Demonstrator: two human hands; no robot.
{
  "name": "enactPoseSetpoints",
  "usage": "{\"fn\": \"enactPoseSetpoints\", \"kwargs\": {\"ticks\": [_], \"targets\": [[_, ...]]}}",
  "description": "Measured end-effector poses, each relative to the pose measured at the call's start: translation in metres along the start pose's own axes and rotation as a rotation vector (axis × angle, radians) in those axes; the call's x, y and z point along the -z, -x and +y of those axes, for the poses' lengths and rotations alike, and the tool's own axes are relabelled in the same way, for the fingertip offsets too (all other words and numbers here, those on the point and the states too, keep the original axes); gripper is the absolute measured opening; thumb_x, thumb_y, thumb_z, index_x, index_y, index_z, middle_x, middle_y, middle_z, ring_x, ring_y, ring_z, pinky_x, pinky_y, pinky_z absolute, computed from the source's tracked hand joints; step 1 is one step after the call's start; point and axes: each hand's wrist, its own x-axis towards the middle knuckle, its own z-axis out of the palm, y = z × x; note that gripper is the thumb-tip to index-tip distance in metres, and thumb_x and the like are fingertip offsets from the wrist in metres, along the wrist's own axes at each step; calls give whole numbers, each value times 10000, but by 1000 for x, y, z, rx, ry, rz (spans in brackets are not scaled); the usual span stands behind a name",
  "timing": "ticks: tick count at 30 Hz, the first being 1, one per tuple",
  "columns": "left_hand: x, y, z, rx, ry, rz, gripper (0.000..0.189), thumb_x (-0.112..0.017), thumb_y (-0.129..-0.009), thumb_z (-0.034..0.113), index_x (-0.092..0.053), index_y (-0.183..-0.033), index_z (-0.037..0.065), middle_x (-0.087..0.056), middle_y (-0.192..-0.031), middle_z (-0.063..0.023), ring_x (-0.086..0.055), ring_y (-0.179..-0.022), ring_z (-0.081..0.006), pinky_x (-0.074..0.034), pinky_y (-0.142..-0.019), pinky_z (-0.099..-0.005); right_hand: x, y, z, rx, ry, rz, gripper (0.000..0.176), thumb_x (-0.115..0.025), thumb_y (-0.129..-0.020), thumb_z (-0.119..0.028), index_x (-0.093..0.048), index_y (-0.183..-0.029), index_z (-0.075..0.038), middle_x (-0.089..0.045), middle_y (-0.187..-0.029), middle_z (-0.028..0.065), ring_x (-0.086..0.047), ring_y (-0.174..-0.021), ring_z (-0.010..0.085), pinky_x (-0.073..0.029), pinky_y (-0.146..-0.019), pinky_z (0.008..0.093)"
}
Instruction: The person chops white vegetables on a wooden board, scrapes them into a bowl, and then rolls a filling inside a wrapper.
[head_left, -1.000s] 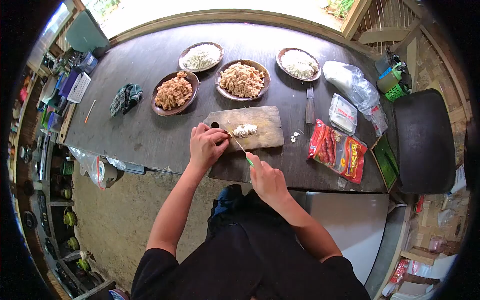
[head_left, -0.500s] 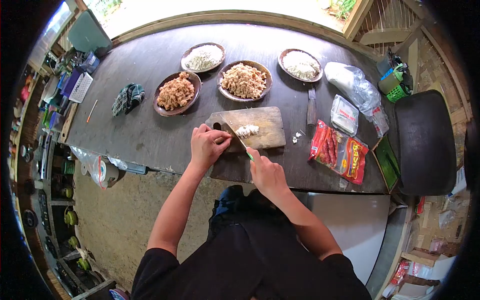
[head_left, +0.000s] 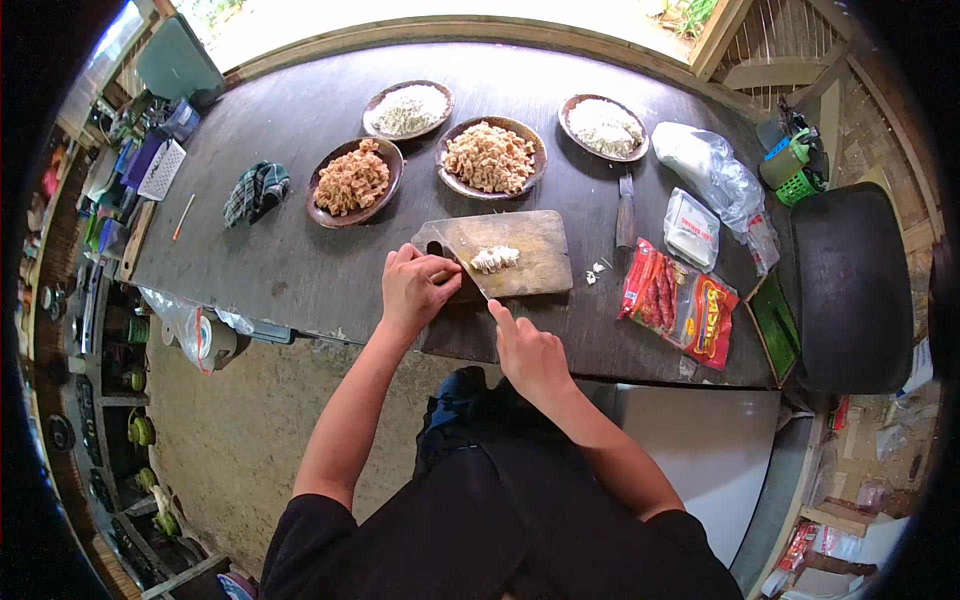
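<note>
My right hand (head_left: 532,350) is wrapped round the handle of a kitchen knife (head_left: 468,272), its index finger stretched along the top. The blade slants up and left across the left part of a wooden cutting board (head_left: 540,250). Beside the blade, a small pile of chopped white pieces (head_left: 495,260) lies on the board. At the board's lower left, my left hand (head_left: 420,290) has its fingers curled and pinched together against the blade's left side. Whatever those fingertips hold is hidden by the hand.
Behind the board stand bowls of brown chunks (head_left: 352,178), tan chunks (head_left: 490,158) and pale shreds (head_left: 408,110), plus another pale plateful (head_left: 604,128). To the right lie a second knife (head_left: 625,212), a red food packet (head_left: 680,305) and plastic bags (head_left: 710,175). A checked cloth (head_left: 257,193) lies left.
My right hand and the knife handle have shifted slightly down and left. My left hand stays in nearly the same place, still pinched.
</note>
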Motion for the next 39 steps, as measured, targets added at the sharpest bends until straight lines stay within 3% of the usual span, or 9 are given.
{"fn": "enactPoseSetpoints", "kwargs": {"ticks": [11,20,39], "targets": [[-3,1,-3,32,11,11,111,-836,-741,266,-819,-804,176,-725,-750,14,-573,-772,-196,-420,-772,-348,10,1,4,9,-122,42,457,-601,-983,-142,-478,-1422,-175,-676,-849,179,-686,-698,419,-568,-608,518],[-3,1,-1,30,-9,18,133,-834,-730,259,-814,-807,152,-748,-780,18,-572,-775,-199,-424,-771,-351,-1,-1,0,8,1,5,458,-601,-992,-177,-484,-1434,-185,-630,-777,142,-686,-664,407,-575,-593,510],[0,1,-2,-24,-57,-11,120,-819,-738,259,-797,-806,163,-779,-892,58,-550,-846,-193,-414,-816,-347,7,7,-1,-1,-54,-3,467,-601,-989,-169,-484,-1441,-184,-671,-827,166,-688,-681,411,-576,-610,514]]}}
